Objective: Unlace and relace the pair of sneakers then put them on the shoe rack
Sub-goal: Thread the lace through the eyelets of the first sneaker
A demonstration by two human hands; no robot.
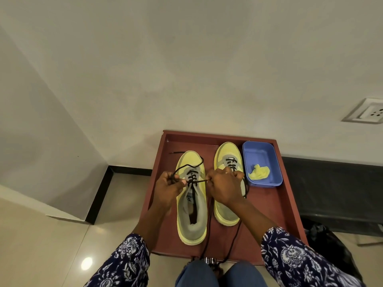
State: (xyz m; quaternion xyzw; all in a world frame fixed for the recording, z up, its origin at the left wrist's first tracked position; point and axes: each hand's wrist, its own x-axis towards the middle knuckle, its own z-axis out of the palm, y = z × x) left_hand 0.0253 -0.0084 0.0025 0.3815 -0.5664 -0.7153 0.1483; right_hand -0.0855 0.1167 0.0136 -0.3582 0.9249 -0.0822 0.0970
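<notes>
1. Left hand [169, 188], at centre frame, is pinching one run of the black lace [187, 165] in curled fingers; right hand [224, 188] beside it is pinching the other end, and the short stretch between them is lying taut across the left sneaker [191, 216].
2. Both hands are hovering over that sneaker's upper eyelets; only the lower rows are looking crossed, so I judge the lacing partway through.
3. Pulling evenly on both ends should be keeping the crossings flat.
4. Feeding the tip squarely into the next eyelet should be avoiding fraying.
5. Farther up, the right sneaker [227, 154] is sitting laced partway, loose ends trailing toward the bottom of the frame.
6. Both shoes are resting on the red-brown tray [288, 204].
</notes>
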